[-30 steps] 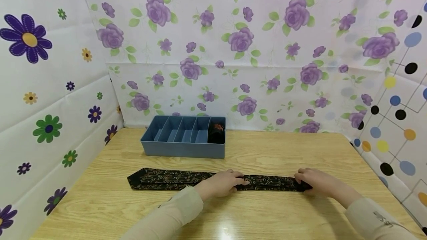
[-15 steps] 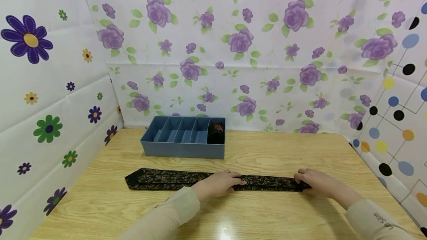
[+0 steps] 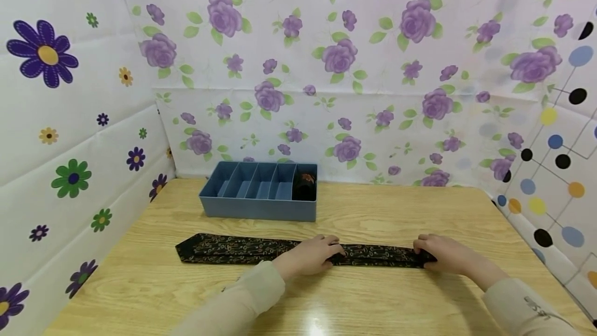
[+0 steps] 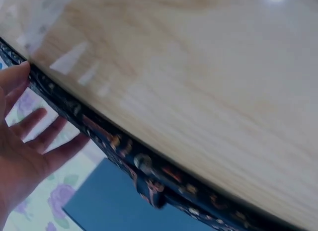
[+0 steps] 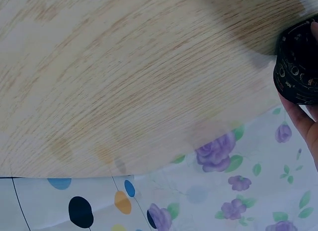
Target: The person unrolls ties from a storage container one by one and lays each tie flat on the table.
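A long black necktie (image 3: 233,249) with a small multicoloured pattern lies across the table, its wide pointed end at the left. My left hand (image 3: 310,255) rests across the middle of the necktie. In the left wrist view the left fingers (image 4: 47,134) are spread and fairly straight, their tips at the necktie's edge. A narrow loop (image 4: 151,189) sewn on the necktie shows there. At the right end my right hand (image 3: 440,253) grips the necktie, which is curled into a rounded roll (image 5: 295,74) in the right wrist view. Part of that roll is hidden by the hand.
Behind the necktie stands a blue divided box (image 3: 258,209). Its rightmost compartment holds a dark rolled item (image 3: 304,185) with an orange motif. The wooden table (image 3: 396,305) meets a flower-patterned cloth wall (image 3: 373,87) at the back.
The head view shifts slightly. Both hands and the necktie keep nearly the same places, the right hand still at the necktie's end.
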Demonstrator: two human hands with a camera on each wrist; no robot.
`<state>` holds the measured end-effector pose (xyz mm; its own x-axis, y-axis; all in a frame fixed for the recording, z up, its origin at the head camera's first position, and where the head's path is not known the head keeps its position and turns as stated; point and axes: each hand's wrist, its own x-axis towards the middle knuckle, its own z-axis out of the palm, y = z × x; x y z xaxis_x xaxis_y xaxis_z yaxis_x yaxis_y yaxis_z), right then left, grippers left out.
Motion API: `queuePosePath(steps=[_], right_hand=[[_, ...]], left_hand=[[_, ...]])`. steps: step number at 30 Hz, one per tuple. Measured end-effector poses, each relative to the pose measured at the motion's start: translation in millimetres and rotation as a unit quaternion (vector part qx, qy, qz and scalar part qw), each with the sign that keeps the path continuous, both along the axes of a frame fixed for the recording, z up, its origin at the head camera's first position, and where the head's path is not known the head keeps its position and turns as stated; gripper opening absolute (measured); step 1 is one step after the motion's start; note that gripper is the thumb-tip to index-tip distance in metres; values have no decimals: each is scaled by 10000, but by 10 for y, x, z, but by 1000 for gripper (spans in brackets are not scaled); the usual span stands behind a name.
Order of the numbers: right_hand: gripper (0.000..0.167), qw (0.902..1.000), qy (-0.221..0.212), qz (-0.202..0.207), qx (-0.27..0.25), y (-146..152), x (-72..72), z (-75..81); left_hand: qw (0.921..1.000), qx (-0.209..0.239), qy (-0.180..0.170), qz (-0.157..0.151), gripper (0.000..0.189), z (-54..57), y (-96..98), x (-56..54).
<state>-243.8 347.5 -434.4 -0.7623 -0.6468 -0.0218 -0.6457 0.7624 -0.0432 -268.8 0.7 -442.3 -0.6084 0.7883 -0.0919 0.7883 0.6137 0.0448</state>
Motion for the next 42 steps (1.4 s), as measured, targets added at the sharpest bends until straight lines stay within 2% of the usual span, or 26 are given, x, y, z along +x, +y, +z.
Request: queuePosePath(steps=[7,10,14,17,20,24,28,34,37,42], right_hand=[[34,9993,134,239,-252,58,-13,-11],[39,9996,20,107,-250,71,-5,-1],[40,9996,-183,-188,-125,68,9,17],[38,9994,-238,-227,-51,73,8,20],[34,9993,-302,-234,2,89,5,17],[31,9992,-336,-218,-5,113,6,19],[29,9992,-334,-198,-53,133,3,43],[28,9991,-354,-250,-32,155,4,61],[27,9993,-290,-239,-21,162,14,63],[25,9996,-179,-197,-68,197,30,53]], left_hand=[[9992,-264,281,116,48,-19,92,31],[9995,-243,160,141,48,-30,86,37],[9996,-116,-167,183,50,-25,69,49],[9993,-68,-295,214,51,-15,59,59],[9993,-116,-285,189,51,1,59,73],[9996,-269,-33,-4,49,45,102,87],[9984,-423,267,-253,48,96,227,93],[9949,-574,555,-616,50,129,558,94],[9938,-599,590,-730,49,127,717,100],[9957,-706,318,-511,42,96,859,108]])
